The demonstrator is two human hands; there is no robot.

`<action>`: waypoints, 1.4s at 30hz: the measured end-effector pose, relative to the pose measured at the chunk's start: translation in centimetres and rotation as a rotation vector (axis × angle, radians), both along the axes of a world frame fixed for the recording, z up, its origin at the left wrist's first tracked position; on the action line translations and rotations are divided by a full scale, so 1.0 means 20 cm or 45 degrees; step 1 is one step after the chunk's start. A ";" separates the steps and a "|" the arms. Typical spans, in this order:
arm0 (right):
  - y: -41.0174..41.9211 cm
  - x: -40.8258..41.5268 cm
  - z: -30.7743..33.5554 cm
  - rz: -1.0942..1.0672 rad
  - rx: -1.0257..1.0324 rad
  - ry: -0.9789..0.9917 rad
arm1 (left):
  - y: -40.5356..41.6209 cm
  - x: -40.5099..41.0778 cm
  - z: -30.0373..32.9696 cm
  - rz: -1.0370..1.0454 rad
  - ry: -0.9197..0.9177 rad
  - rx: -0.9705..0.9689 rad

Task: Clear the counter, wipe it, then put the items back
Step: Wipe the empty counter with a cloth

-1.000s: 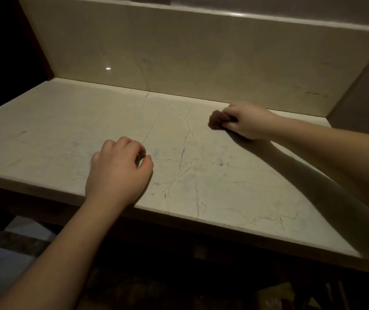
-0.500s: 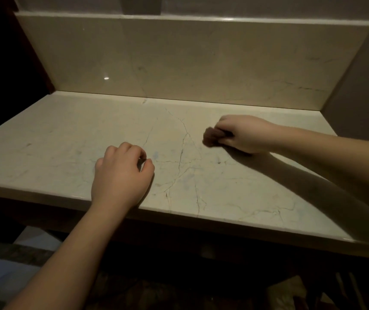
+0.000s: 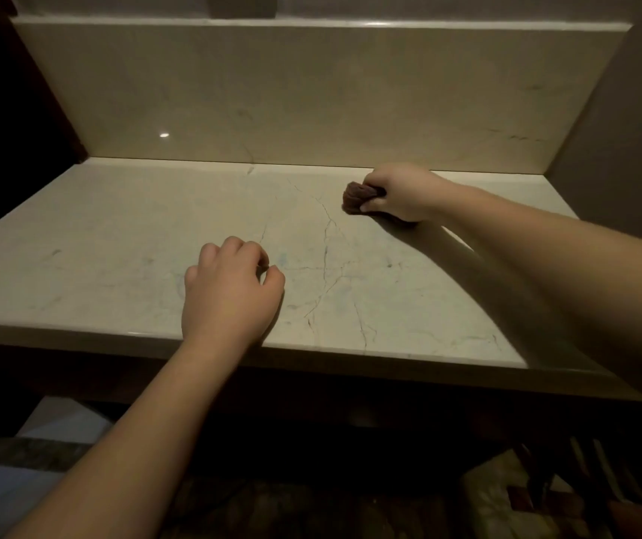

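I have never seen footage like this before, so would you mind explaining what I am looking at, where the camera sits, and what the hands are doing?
There is no machine here: these are a person's two bare hands, filmed by one wide-angle camera worn on the head, looking forward and down. That is why both forearms reach in from the bottom of the picture.

The pale surface is a marble counter with thin dark veins, backed by an upright slab of the same stone. Nothing stands on the visible part of it.

The right hand, near the back of the counter, grips a small bunched brown cloth and holds it against the stone. The left hand rests near the front edge, its fingers loosely curled, holding nothing.
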State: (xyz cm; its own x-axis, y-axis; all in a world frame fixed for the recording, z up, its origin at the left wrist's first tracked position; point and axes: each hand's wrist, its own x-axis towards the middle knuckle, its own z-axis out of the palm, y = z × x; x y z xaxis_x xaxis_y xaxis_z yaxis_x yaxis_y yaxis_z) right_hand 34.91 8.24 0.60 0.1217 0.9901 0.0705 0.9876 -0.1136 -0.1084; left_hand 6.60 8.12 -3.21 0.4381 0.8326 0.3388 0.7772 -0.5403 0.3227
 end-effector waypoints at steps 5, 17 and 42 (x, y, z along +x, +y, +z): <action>-0.29 -0.11 0.01 -0.032 -0.046 0.191 | 0.00 -0.01 0.00 -0.031 -0.008 -0.016; -0.19 -0.26 0.03 -0.198 -0.049 0.188 | 0.00 -0.01 0.00 -0.071 -0.007 -0.029; -0.67 -0.51 -0.01 0.080 -0.035 0.211 | 0.00 -0.03 0.01 -0.108 -0.038 -0.053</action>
State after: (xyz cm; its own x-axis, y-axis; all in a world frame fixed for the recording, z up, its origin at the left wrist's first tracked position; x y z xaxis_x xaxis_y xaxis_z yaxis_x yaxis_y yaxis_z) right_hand 24.70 -5.11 0.37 0.0675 0.9974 0.0270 0.9617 -0.0579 -0.2680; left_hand 5.97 8.16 -3.10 0.4982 0.8063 0.3188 0.7189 -0.5897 0.3681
